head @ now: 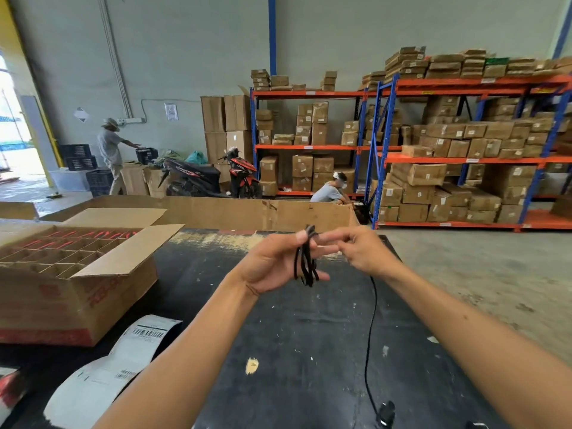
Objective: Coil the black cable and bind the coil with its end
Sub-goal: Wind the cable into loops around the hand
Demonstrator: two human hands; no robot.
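Plug end low; black cable rises to upright coil.

I'm looking at a warehouse/stockroom: blue-orange pallet racks stacked w/ taped cartons, concrete floor, tall plain walls. Scooter parked indoors by more boxes. My bench is a black packing table w/ a shipping-label roll and an open divided carton.

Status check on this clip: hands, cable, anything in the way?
Left hand shut on coil. Right hand pinching black cable, tail hanging to table. Coil unbound. Nothing in the way.
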